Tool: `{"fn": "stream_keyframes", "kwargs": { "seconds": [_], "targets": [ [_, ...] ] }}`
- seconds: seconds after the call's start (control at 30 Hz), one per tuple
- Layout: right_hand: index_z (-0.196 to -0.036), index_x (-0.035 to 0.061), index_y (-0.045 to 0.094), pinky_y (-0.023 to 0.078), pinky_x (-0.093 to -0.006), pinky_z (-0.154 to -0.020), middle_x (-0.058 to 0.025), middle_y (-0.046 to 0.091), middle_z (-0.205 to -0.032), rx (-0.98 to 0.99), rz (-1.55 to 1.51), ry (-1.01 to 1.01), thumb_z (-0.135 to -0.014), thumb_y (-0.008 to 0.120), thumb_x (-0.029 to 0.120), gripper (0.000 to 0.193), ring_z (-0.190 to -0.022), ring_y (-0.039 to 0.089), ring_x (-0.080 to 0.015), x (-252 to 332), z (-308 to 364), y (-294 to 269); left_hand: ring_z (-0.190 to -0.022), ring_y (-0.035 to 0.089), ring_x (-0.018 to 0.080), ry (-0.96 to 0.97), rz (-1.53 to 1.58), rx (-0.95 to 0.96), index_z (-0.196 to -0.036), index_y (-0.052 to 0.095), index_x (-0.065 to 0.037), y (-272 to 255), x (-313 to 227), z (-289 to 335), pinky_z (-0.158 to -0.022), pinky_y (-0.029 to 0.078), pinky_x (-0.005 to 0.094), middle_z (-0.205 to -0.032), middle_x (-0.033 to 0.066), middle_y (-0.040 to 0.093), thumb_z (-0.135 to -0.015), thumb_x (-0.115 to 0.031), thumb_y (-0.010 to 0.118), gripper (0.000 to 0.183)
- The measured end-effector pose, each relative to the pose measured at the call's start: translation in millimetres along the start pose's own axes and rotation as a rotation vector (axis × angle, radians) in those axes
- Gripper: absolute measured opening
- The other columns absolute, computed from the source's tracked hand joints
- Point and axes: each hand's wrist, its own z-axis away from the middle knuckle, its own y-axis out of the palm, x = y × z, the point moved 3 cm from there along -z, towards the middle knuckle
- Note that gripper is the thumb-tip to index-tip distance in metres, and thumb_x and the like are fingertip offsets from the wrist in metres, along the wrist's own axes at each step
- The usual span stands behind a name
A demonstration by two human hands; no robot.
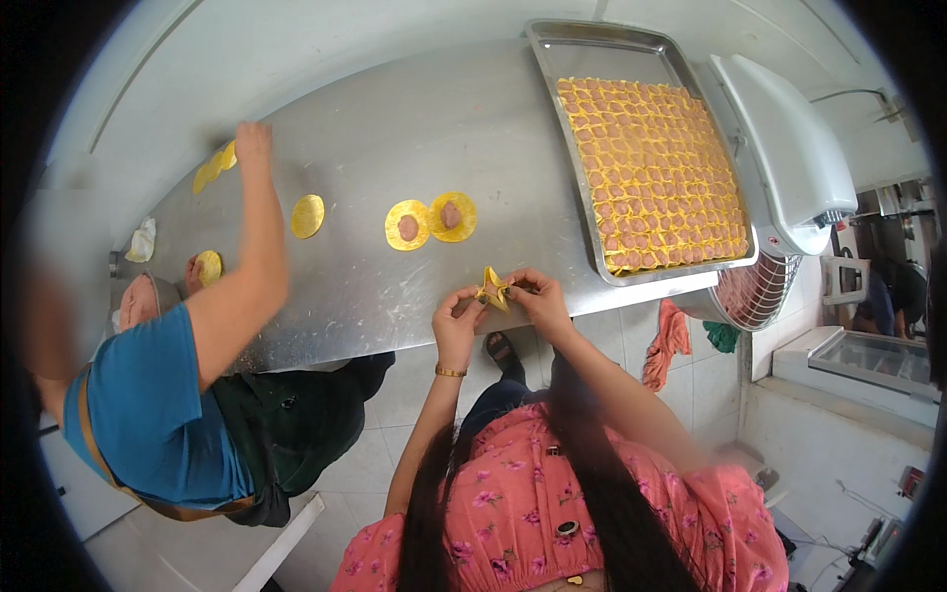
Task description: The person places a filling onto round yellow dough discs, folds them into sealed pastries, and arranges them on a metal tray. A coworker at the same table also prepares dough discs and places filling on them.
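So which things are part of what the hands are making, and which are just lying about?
Being used:
- folded yellow wrapper, in left hand and right hand
- two filling-topped wrappers
- plain round wrapper
- tray of filled pieces

Probably just lying about:
- orange-pink cloth
- green cloth

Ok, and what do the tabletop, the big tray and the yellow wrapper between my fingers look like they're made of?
Tabletop: probably stainless steel, dull finish, judging by its grey colour and soft, blurry reflections. Big tray: likely metal too, but shinier, with bright glints along its rim. Yellow wrapper: seemingly soft dough, fairly matte, since it bends into pointed folds.
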Motion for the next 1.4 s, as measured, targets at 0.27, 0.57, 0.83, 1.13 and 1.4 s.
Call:
{"fn": "stream_keyframes", "kwargs": {
  "seconds": [0.27,0.57,0.83,1.13,1.4],
  "targets": [
    [-0.108,-0.0013,0.059,0.044,-0.0240,-0.083,-0.0053,0.064,-0.097,0.072,-0.352,-0.038,-0.081,0.060,-0.002,0.027,-0.092,0.058,-0.0114,26,13,-3,-0.095,0.058,0.0131,0.033,0.222,0.050,-0.094,0.053,-0.004,16,-8,0,-0.081,0.053,0.0271,-0.116,0.0062,0.055,-0.088,-0.003,0.059,0.008],
    [-0.100,0.0005,0.065,0.047,-0.0243,-0.073,-0.0045,0.066,-0.092,0.081,0.104,-0.064,-0.080,0.060,-0.003,0.021,-0.081,0.060,-0.0114,20,-2,-33,-0.098,0.060,0.0150,0.044,0.245,0.228,-0.105,0.055,-0.004,23,-20,8,-0.078,0.055,0.0285,-0.114,0.0062,0.055,-0.085,0.004,0.058,0.022],
    [-0.096,-0.0003,0.063,0.053,-0.0328,-0.077,-0.0114,0.065,-0.087,0.173,0.502,-0.426,-0.069,0.060,-0.009,0.029,-0.084,0.066,-0.0255,49,4,-29,-0.082,0.065,0.0238,0.529,-0.581,0.087,-0.079,0.060,-0.001,28,-13,-4,-0.071,0.052,0.0297,-0.099,0.0095,0.065,-0.068,0.005,0.067,0.014],
    [-0.096,0.0005,0.063,0.050,-0.0375,-0.074,-0.0169,0.063,-0.090,0.192,0.719,-0.469,-0.069,0.059,-0.007,0.029,-0.084,0.062,-0.0338,53,-6,-27,-0.075,0.067,0.0245,0.355,-0.597,0.145,-0.096,0.056,-0.002,40,-23,-5,-0.067,0.053,0.0317,-0.094,0.0125,0.066,-0.070,0.001,0.071,0.030],
    [-0.094,0.0013,0.064,0.050,-0.0381,-0.073,-0.0147,0.062,-0.091,0.136,0.709,-0.432,-0.068,0.059,-0.005,0.027,-0.083,0.061,-0.0337,54,3,-31,-0.073,0.068,0.0219,0.464,-0.803,0.207,-0.100,0.065,-0.003,40,-26,-10,-0.065,0.053,0.0315,-0.082,0.0124,0.068,-0.070,-0.005,0.075,0.032]
  ]
}}
